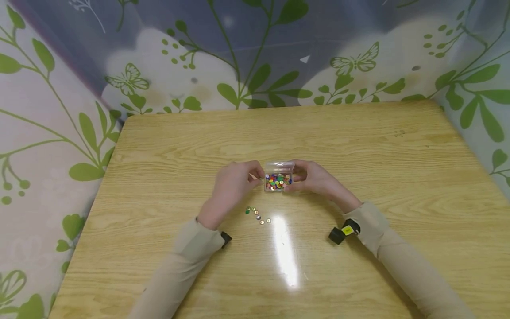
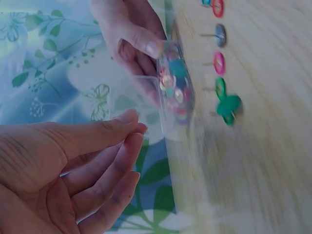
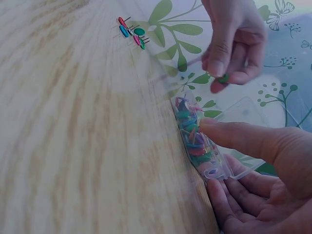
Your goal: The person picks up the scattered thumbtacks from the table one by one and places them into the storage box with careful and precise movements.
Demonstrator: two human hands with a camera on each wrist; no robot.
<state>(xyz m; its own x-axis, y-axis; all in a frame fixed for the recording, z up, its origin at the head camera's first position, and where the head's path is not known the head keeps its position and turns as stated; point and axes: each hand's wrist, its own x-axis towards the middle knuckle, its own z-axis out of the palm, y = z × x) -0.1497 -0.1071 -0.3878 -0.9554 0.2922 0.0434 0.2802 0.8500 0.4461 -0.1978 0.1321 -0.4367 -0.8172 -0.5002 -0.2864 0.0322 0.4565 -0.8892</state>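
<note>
In the head view my left hand (image 1: 234, 180) is just left of a small clear plastic box (image 1: 279, 167) with its hinged lid up. Thumb and fingertips of that hand pinch a green thumbtack (image 3: 223, 78), seen best in the right wrist view. My right hand (image 1: 316, 178) grips the box from its right side, thumb along the near edge and fingers behind. Many colourful thumbtacks (image 3: 196, 145) fill the box in a jumble. Nearer to me, several loose thumbtacks (image 1: 256, 212) lie in a short curved row, points up.
The wood-grain table (image 1: 191, 141) ends at a wall covering (image 1: 275, 53) with green leaves and butterflies. A bright light reflection (image 1: 285, 252) crosses the tabletop. Black wrist devices (image 1: 338, 234) sit at both cuffs.
</note>
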